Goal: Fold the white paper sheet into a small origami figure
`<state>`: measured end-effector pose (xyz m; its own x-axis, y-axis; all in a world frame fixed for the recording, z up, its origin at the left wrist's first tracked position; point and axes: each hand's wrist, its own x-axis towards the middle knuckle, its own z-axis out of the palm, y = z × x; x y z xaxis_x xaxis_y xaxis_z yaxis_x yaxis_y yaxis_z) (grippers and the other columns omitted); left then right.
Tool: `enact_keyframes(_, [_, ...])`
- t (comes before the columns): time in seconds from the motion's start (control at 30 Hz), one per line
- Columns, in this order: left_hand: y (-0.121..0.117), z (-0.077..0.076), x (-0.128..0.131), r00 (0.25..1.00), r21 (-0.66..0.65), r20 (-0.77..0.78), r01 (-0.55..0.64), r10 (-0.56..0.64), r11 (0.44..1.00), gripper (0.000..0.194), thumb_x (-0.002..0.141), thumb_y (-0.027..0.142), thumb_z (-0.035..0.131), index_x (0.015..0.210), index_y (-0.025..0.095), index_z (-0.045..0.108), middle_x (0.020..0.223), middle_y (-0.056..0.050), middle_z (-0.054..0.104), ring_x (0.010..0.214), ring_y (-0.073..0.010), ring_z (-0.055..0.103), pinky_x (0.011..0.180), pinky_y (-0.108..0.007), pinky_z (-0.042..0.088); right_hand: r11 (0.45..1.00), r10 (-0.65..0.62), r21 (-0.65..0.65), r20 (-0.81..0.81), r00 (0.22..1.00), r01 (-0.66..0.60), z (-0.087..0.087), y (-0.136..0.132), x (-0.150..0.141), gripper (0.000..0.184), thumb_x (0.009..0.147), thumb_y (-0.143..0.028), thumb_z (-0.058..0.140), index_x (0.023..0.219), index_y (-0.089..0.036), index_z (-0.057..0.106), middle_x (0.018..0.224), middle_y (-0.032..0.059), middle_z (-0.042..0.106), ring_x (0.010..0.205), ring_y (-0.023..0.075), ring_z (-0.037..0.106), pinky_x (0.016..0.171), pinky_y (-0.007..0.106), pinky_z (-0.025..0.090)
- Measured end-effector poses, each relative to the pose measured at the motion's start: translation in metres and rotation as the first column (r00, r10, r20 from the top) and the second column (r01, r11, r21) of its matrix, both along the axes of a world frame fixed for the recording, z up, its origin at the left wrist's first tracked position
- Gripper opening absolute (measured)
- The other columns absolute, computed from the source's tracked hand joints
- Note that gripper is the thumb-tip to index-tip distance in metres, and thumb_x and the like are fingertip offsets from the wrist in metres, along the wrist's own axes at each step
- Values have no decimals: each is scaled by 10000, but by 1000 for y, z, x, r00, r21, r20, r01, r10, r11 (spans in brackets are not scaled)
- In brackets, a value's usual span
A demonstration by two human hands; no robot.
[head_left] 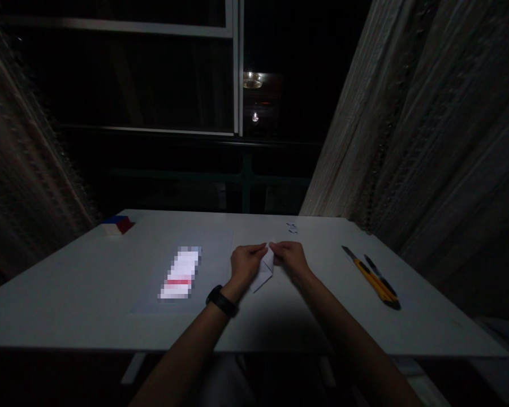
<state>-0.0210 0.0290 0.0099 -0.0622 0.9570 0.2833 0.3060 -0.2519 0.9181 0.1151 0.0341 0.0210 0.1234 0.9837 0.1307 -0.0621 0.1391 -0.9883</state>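
A small folded piece of white paper (pixel 264 272) sits between my two hands over the middle of a white table (pixel 89 294). My left hand (pixel 246 263), with a black watch on the wrist, pinches the paper's upper left edge. My right hand (pixel 292 257) pinches its upper right edge. The fingertips of both hands meet at the paper's top. The scene is dim, so the folds are hard to read.
A blurred white card with a red stripe (pixel 180 272) lies on a larger sheet at my left. A yellow utility knife (pixel 371 277) and a dark pen (pixel 380 276) lie at the right. A red, white and blue block (pixel 116 224) sits at the far left corner. Curtains hang on both sides.
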Motion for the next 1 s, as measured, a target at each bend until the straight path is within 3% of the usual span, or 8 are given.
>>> enact_keyframes(0.2, [4,-3,-1,1000,-14,1,-27,27,1000,250,692,358,643,898,229,700,920,-62,694,880,-206,631,780,-298,460,998,-54,-17,63,997,55,-9,1,-4,335,502,-442,725,515,-124,621,418,5,540,383,110,476,389,227,376])
enact_keyframes(0.53, [5,0,-2,996,-42,71,-42,45,998,232,680,325,657,880,217,703,887,-58,700,844,-198,641,765,-289,471,999,13,-30,51,999,-11,-7,-2,-5,364,492,-475,721,480,-130,607,413,12,545,375,109,474,381,222,380])
enact_keyframes(0.63, [7,-1,-3,992,-51,116,-40,46,998,235,672,327,663,868,205,705,881,-59,701,840,-196,641,764,-286,474,998,52,-35,100,994,-49,-7,-3,-6,385,514,-491,705,442,-133,585,381,8,519,356,101,450,365,215,353])
enact_keyframes(0.83, [11,-4,-2,981,-69,188,-38,51,997,243,655,309,679,866,191,704,881,-62,701,841,-201,639,769,-299,476,999,13,31,178,984,-18,-9,-4,-6,371,577,-482,670,459,-139,589,382,2,512,353,92,430,364,208,310])
enact_keyframes(1.0, [7,3,-3,962,-83,273,23,1,996,286,638,323,686,870,156,702,849,-78,704,794,-198,643,716,-282,482,999,-4,47,248,969,-8,-8,-4,-3,374,583,-483,662,455,-141,580,356,4,496,342,96,408,360,219,276])
